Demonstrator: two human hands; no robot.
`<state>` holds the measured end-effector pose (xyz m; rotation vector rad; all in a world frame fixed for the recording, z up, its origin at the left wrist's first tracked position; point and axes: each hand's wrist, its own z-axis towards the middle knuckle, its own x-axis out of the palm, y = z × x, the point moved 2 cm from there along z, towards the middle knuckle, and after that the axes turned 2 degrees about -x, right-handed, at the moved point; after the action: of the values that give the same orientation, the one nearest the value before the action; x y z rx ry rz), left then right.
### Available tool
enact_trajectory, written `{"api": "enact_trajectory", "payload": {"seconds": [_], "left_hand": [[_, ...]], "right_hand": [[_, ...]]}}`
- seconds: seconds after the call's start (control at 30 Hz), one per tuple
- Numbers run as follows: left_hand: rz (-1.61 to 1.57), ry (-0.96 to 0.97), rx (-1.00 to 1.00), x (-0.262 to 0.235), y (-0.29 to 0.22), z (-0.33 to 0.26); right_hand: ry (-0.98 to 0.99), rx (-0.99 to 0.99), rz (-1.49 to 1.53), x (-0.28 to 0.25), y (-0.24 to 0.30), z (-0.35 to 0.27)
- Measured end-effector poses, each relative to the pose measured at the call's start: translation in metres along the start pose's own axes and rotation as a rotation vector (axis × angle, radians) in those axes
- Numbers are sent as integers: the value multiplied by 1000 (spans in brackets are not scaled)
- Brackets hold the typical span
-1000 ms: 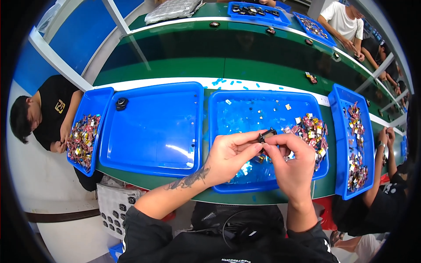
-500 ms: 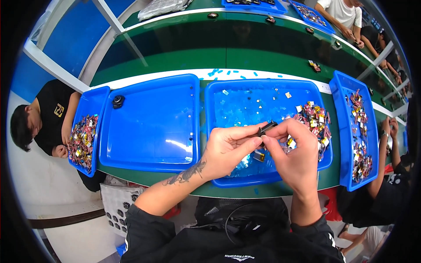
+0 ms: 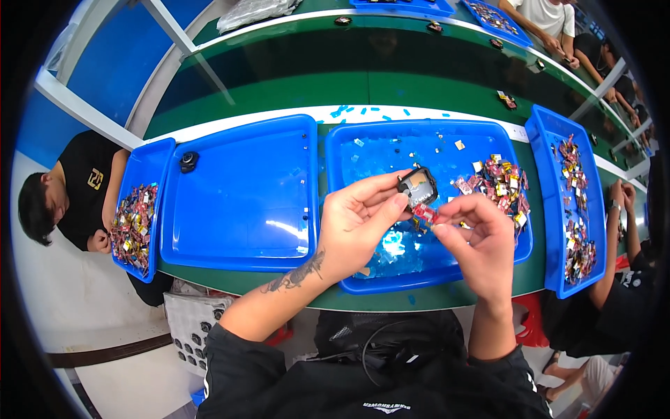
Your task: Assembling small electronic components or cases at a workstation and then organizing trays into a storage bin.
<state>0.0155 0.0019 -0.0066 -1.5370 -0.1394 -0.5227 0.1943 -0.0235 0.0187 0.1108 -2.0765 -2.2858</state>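
My left hand (image 3: 357,218) grips a small black square casing (image 3: 421,186) between thumb and fingers, its inner side with a brownish patch facing up. At the casing's near edge is a small pinkish-red electronic part (image 3: 425,214), which my right hand (image 3: 481,241) pinches between thumb and forefinger. Whether a wire joins the part to the casing I cannot tell. Both hands are above a blue tray (image 3: 336,157) strewn with bluish film scraps. A pile of similar red, silver and yellow parts (image 3: 504,183) lies along the tray's right side.
To the left, a wide blue tray (image 3: 237,202) bears a black casing (image 3: 188,162). Narrower trays of parts flank both sides: left (image 3: 167,150), right (image 3: 539,129). Beyond a white ledge (image 3: 279,120), a green surface (image 3: 300,91) carries several devices. A person (image 3: 77,181) sits at left; others are at right.
The black casing has been turned from edge-on to show its inner side. My right hand has drawn slightly back from it, and the red part now shows between the hands.
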Motion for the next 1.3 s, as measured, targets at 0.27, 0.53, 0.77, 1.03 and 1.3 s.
{"api": "enact_trajectory", "payload": {"seconds": [0.27,0.53,0.77,1.03,1.3], "left_hand": [[828,249,475,4,-19,-7],[885,180,504,4,-11,-5],[512,163,-95,4,-8,-4],[148,47,-158,5,9,-7],[116,44,-166,7,12,-5]], "right_hand": [[25,-38,34,1,-1,1],[99,79,192,-6,-7,3],[72,138,161,-8,-12,-3],[-204,-107,-66,15,-16,-7],[-228,-123,-187,15,-23,-4]]}}
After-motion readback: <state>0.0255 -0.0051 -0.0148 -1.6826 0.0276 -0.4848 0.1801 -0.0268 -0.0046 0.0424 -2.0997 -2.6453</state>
